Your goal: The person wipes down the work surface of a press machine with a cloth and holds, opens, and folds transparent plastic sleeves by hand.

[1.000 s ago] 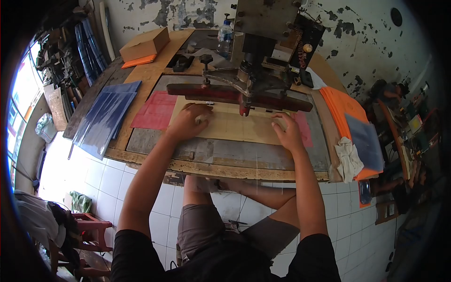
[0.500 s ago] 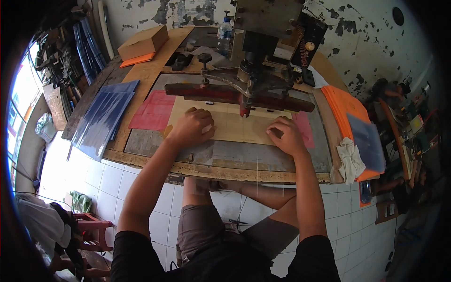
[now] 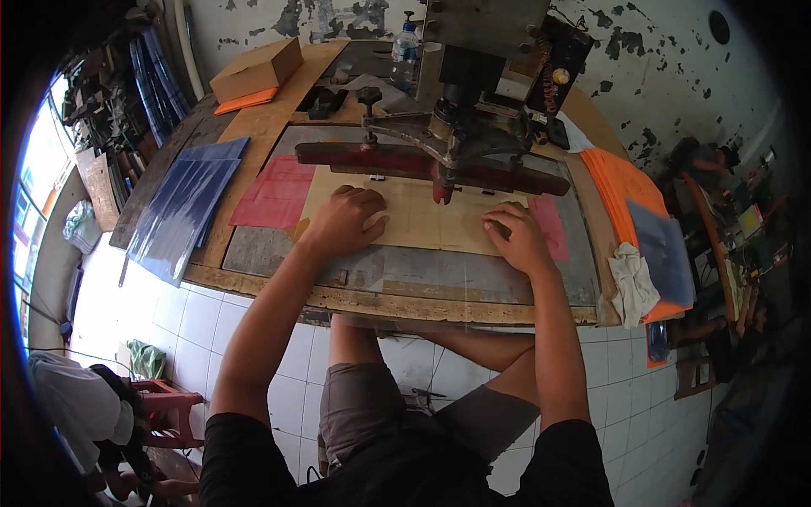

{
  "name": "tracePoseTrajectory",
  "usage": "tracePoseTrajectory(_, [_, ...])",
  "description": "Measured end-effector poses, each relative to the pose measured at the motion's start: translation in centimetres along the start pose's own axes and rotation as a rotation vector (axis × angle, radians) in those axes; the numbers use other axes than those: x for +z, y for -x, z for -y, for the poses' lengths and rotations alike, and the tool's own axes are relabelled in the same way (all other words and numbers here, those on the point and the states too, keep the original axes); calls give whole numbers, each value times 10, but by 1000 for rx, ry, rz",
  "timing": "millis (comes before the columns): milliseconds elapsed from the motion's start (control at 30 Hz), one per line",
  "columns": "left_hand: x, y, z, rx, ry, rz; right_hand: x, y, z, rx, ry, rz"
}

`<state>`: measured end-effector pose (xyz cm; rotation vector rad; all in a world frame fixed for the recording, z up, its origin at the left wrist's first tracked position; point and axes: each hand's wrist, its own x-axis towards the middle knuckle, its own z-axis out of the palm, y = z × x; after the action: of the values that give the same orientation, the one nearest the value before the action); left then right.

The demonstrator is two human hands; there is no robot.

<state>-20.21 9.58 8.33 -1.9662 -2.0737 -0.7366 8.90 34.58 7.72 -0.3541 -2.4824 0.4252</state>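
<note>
A pale yellow board [image 3: 422,224] lies on the grey metal bed under the press. My left hand [image 3: 345,221] rests palm down on its left part, fingers stretched forward and thumb apart. Toward the board's right end, my right hand [image 3: 517,238] has its fingers bent and the thumb close to the fingertips. Faint edges and a sheen show a clear plastic sheet [image 3: 422,283] between my hands, reaching over the front edge; its grip is hard to see. Pink sheets [image 3: 272,193] show beside the board. The press's red bar [image 3: 372,165] hangs just beyond my hands.
Blue plastic covers [image 3: 190,203] lie at the left, near a cardboard box [image 3: 256,69]. At the right are orange sheets [image 3: 612,182], a blue-grey clear stack [image 3: 659,249] and a white cloth [image 3: 634,283]. A bottle [image 3: 405,55] stands behind. Another person [image 3: 701,160] is at the far right.
My left hand has flattened and moved slightly forward, its thumb spreading from the fingers. My right hand's fingers have lowered toward the board. The clear sheet's edge has shifted slightly forward.
</note>
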Motion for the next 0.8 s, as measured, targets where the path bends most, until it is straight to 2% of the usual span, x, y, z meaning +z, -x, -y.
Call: tracePoseTrajectory(800, [0,-1,3,21,21,-21,1,1,-2,30,-12,4])
